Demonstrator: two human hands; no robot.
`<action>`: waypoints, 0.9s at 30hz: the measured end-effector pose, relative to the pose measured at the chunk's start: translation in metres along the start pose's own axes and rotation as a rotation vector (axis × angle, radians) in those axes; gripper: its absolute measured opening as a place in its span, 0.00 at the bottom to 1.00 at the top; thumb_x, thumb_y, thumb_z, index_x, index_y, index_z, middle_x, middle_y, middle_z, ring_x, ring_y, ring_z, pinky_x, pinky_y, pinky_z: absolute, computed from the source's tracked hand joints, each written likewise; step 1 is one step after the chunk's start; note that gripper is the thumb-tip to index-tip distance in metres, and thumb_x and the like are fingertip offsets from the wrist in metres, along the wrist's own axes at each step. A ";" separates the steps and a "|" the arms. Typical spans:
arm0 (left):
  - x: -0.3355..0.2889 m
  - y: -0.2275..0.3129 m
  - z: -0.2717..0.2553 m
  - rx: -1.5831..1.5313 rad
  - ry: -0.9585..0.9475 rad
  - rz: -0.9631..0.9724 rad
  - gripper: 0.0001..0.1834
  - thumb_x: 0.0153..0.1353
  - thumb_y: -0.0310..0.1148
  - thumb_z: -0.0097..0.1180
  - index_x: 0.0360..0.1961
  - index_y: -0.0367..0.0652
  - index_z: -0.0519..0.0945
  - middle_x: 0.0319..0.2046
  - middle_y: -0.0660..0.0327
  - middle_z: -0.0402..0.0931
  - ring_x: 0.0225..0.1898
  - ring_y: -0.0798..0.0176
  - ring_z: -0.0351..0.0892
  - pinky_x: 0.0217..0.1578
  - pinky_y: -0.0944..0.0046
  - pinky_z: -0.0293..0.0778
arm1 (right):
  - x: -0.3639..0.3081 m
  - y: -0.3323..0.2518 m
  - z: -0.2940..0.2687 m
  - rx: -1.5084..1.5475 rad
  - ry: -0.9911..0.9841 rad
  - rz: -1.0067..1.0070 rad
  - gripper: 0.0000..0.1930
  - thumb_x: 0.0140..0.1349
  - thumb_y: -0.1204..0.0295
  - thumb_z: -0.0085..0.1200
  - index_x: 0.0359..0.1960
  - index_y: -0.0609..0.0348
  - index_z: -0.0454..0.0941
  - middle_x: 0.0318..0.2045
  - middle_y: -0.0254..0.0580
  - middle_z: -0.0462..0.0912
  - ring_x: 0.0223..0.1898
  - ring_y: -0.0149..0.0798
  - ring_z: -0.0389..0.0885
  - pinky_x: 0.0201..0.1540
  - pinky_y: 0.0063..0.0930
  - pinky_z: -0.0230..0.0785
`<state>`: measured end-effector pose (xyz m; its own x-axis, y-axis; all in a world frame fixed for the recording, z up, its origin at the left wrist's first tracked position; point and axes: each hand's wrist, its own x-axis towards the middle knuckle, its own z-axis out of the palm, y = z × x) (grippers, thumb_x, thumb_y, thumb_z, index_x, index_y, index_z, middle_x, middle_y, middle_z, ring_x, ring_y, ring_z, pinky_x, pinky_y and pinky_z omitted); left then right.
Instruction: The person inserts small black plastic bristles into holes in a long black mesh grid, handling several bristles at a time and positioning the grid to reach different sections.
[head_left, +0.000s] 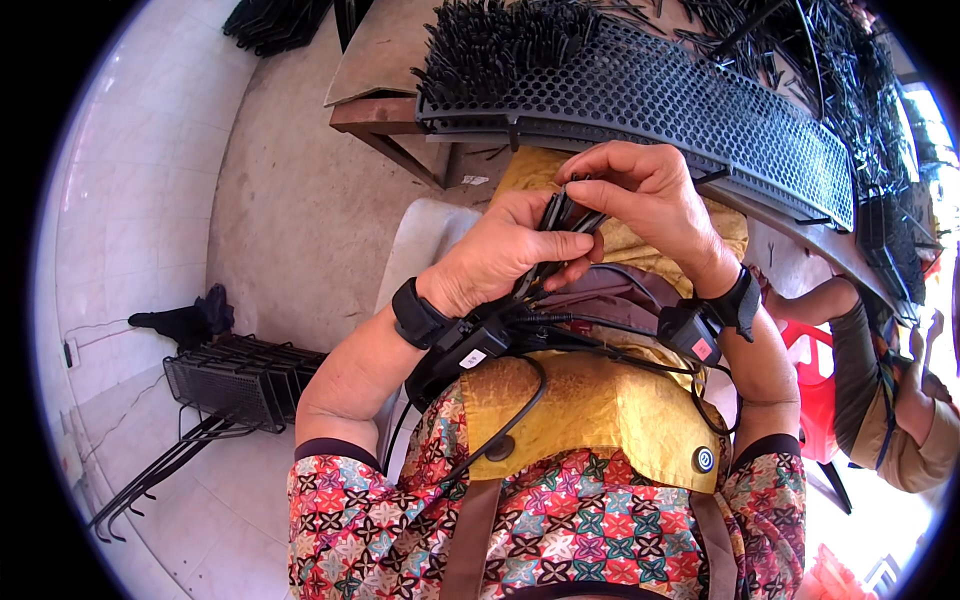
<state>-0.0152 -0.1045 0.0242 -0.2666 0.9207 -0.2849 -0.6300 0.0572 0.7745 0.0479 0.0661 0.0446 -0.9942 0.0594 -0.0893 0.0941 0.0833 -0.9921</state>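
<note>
My left hand is closed around a bundle of slim black pieces, held in front of my body. Their exact kind is too small to tell. The thumb lies across the bundle, and the lower ends disappear behind the fingers. At the bundle's upper end, my right hand pinches one of the slim black pieces between thumb and fingertips. Just beyond both hands is a black perforated rack. Many similar black pieces stand upright in the holes of its left part.
The rack rests on a table strewn with loose black pieces. Stacked black racks stand on the floor at left, near a dark cloth. Another person's arm and a red stool are at right. Cables cross my yellow apron.
</note>
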 end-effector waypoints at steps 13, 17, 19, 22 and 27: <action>0.005 -0.013 -0.012 -0.112 0.052 -0.033 0.09 0.61 0.32 0.51 0.35 0.35 0.73 0.25 0.60 0.74 0.22 0.70 0.71 0.19 0.73 0.66 | 0.033 -0.018 -0.024 -0.027 0.510 -0.331 0.06 0.57 0.78 0.54 0.35 0.67 0.77 0.27 0.38 0.82 0.27 0.24 0.77 0.30 0.15 0.71; 0.004 -0.010 -0.009 -0.228 0.118 0.014 0.08 0.61 0.31 0.51 0.36 0.36 0.73 0.28 0.58 0.74 0.24 0.67 0.72 0.20 0.70 0.68 | 0.069 -0.010 -0.026 -0.211 0.635 -0.610 0.07 0.54 0.77 0.57 0.35 0.64 0.78 0.25 0.37 0.82 0.25 0.22 0.76 0.29 0.14 0.69; 0.005 -0.009 -0.008 -0.231 0.135 0.024 0.08 0.62 0.31 0.51 0.36 0.36 0.72 0.29 0.58 0.75 0.25 0.67 0.73 0.21 0.70 0.68 | 0.085 -0.005 -0.028 -0.361 0.689 -0.699 0.07 0.53 0.77 0.58 0.34 0.63 0.78 0.25 0.36 0.81 0.24 0.22 0.76 0.28 0.15 0.68; 0.004 -0.008 -0.008 -0.232 0.151 0.034 0.08 0.61 0.31 0.51 0.37 0.36 0.72 0.30 0.57 0.75 0.26 0.66 0.74 0.22 0.69 0.69 | 0.102 0.002 -0.025 -0.385 0.680 -0.753 0.07 0.52 0.77 0.60 0.33 0.61 0.79 0.25 0.36 0.82 0.24 0.23 0.77 0.29 0.16 0.69; 0.003 -0.009 -0.010 -0.222 0.136 0.042 0.08 0.61 0.30 0.51 0.38 0.37 0.72 0.30 0.57 0.75 0.26 0.67 0.74 0.23 0.69 0.69 | 0.107 0.002 -0.017 -0.732 0.634 -0.893 0.07 0.50 0.78 0.59 0.32 0.61 0.78 0.25 0.43 0.80 0.26 0.41 0.80 0.30 0.24 0.72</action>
<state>-0.0175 -0.1061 0.0107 -0.3818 0.8594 -0.3400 -0.7573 -0.0800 0.6482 -0.0574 0.0890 0.0347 -0.5507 0.1405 0.8228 -0.3730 0.8405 -0.3931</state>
